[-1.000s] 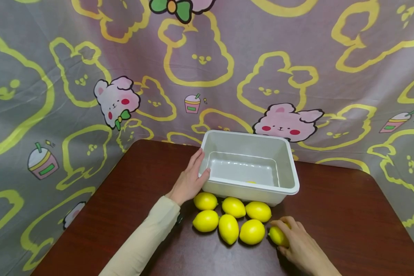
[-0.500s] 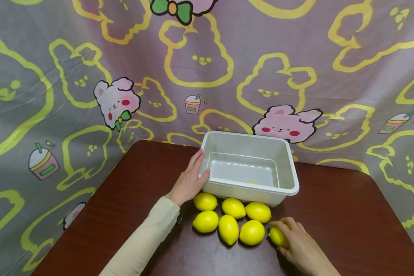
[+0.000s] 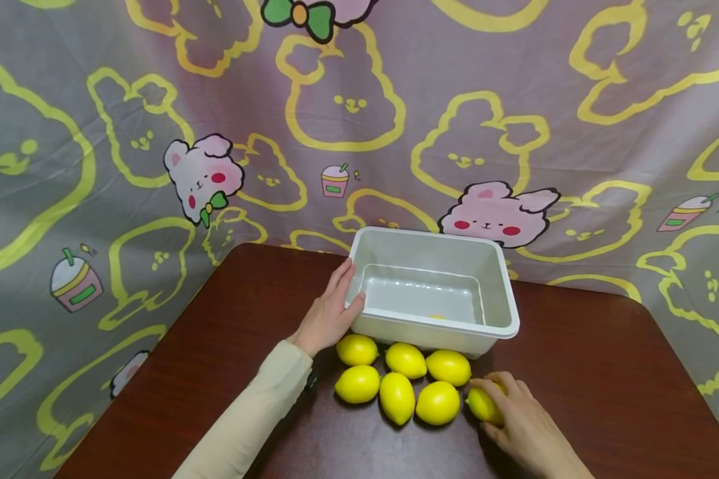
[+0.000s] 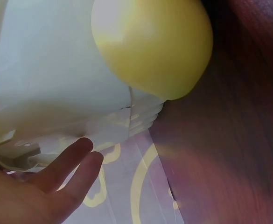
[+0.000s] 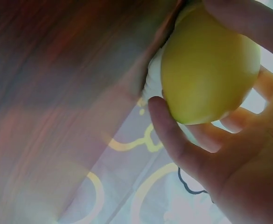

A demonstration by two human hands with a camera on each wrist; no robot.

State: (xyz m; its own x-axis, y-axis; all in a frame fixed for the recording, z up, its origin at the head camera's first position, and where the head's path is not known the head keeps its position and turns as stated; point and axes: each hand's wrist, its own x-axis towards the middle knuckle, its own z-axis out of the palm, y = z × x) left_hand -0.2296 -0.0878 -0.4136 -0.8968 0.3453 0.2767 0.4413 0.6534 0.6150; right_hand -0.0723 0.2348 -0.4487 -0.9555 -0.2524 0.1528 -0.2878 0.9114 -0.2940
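Observation:
My left hand (image 3: 326, 316) holds the near left corner of a pale grey plastic bin (image 3: 419, 332), its thumb over the rim. In the left wrist view two fingers (image 4: 64, 168) stretch along the outer wall. My right hand (image 3: 524, 422) grips a lemon (image 3: 484, 404) at the right end of the front row; the right wrist view shows thumb and fingers around that lemon (image 5: 211, 65). Several more lemons lie in two rows before the bin, among them a near one (image 3: 437, 403) and a back one (image 3: 449, 367). A sliver of yellow (image 3: 436, 317) shows inside the bin, mostly hidden by its front wall.
The dark red-brown table (image 3: 599, 372) has rounded back corners. Behind and to both sides hangs a grey cloth (image 3: 389, 179) printed with yellow outlines and rabbit faces. The bin's back stands close to it.
My right hand's fingers have shifted very slightly on the lemon. The left hand, the bin and the other lemons stay where they were.

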